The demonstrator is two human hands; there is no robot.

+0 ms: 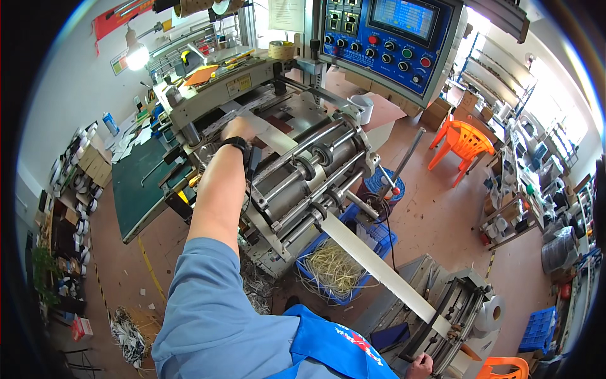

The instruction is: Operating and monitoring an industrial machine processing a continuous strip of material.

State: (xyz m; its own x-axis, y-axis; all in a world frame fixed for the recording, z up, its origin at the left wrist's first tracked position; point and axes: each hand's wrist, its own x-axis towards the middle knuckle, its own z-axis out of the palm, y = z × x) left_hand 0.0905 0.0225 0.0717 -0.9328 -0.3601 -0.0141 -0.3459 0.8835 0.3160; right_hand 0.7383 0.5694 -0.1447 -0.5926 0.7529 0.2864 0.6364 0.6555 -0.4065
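Currently, reaches left hand [238, 129] into flatbed press [211, 106], just beside pale strip [273, 136]. Wears black wristwatch [235, 144] on same arm. Has right hand [420, 366] low at near edge of roll feeder [466, 311]. Cannot tell either grip: too small and partly hidden to read. Has long toothed-edge strip [379, 268] slanting from feeder up to press rollers [303, 151], above blue basket [380, 232] with straw-coloured trimmings [334, 265].

Industrial workshop: roller machine [291, 189], button-studded control panel [386, 52], crate [380, 235] of scrap strips [332, 265].
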